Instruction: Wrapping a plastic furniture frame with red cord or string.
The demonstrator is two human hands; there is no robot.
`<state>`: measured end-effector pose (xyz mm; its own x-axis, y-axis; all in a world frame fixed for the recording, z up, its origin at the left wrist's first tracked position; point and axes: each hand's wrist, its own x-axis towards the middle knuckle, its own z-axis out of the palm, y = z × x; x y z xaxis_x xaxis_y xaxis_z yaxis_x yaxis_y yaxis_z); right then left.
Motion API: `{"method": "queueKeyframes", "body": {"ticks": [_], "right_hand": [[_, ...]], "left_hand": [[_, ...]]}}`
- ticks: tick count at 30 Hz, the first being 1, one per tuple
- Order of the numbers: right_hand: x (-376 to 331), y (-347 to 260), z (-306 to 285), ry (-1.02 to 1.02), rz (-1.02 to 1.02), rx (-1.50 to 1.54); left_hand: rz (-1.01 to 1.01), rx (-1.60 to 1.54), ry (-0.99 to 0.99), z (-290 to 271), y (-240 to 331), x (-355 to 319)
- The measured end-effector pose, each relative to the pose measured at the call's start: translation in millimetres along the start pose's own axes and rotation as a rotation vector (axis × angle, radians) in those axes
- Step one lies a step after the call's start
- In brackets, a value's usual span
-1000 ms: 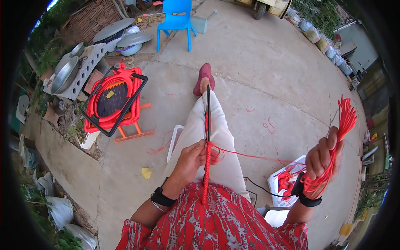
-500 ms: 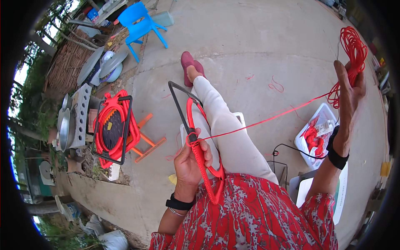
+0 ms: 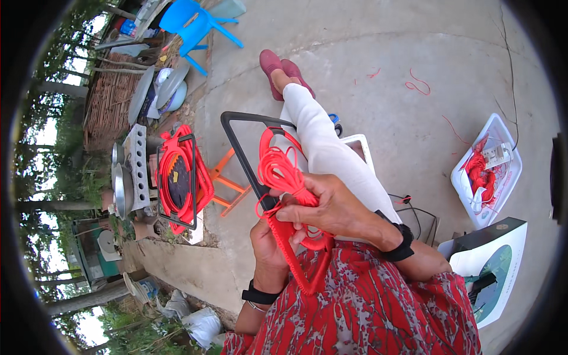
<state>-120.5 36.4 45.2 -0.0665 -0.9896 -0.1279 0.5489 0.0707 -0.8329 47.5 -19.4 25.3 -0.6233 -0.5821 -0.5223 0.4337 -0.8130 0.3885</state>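
Here we are out on the concrete, and both hands are meeting over the lap! The right hand [image 3: 331,204] has a closed grip, thumb and fingers folded round a looped hank of red cord [image 3: 281,168], its loops fanning out above the knuckles. Just below and beside it, the left hand [image 3: 267,244] has its grip closed on the cord-wrapped red edge [image 3: 290,257] of a black frame [image 3: 239,151], though some of its fingers are hidden behind the work. That frame stands tilted over the white trousers [image 3: 322,142], its bare black corner pointing up and away from the body, the red cord packed tight along the lower stretch. Off to the left, a second red-wrapped frame [image 3: 204,180] with black handles leans by an orange stand [image 3: 231,198]. Over on the right sits a white basket [image 3: 467,201], with more red cord [image 3: 480,177] and a white power strip [image 3: 497,155] inside, and just nearer the body, a white-and-green box [image 3: 503,260]. Up ahead on the left, there's a blue plastic chair [image 3: 195,32].
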Motion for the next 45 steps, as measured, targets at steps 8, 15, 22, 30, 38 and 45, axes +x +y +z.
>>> {"method": "queueKeyframes", "body": {"ticks": [8, 15, 22, 30, 38, 45], "right_hand": [[5, 3, -18, -0.067, -0.04, 0.152], [-9, -28, -7, -0.038, -0.192, 0.119], [7, -47, 1, -0.371, -0.314, 0.023], [30, -26, -48, 0.115, -0.149, -0.461], [5, -6, -30, -0.044, 0.032, 0.021], [6, 18, -21, -0.074, 0.061, 0.022]], "left_hand": [[0.037, 0.005, -0.119, 7, -2, 4], [0.014, 0.061, -0.212, -2, 4, 1], [0.107, -0.032, 0.114, 20, -5, 10], [0.021, -0.059, -0.265, -4, 3, 7], [0.42, 0.561, 0.215, 19, 1, -9], [0.848, 1.064, 0.077, 30, 7, -30]]}}
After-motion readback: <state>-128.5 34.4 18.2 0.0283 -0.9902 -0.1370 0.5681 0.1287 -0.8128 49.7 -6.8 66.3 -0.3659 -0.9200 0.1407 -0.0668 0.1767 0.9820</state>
